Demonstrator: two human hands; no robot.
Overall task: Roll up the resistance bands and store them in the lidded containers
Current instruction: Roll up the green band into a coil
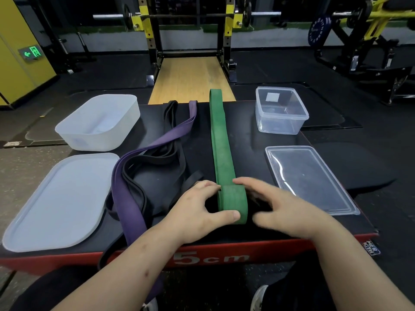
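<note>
The green band lies straight along the middle of the desk, its far end hanging just over the back edge. Its near end is wound into a flat coil close to the front edge. The left hand grips this coil from the left, thumb pressed on its near side and fingers curled over its far side. The right hand is at the coil's right side with fingers spread, the forefinger reaching onto the band where it meets the coil. This hand is blurred, so I cannot tell whether it actually holds the coil.

Left of the green band, a purple band runs diagonally from the back edge and drops over the front edge. It crosses a loose tangle of black bands.

At the far left stands a frosted white container, open, and its frosted lid lies flat just in front of it. On the right a clear container stands open near the back corner. The clear lid lies flat nearer the person, just beside the right hand.

The desk has a black top and a red front face printed "5cm". Beyond it are a wooden platform and a rack holding a barbell.
</note>
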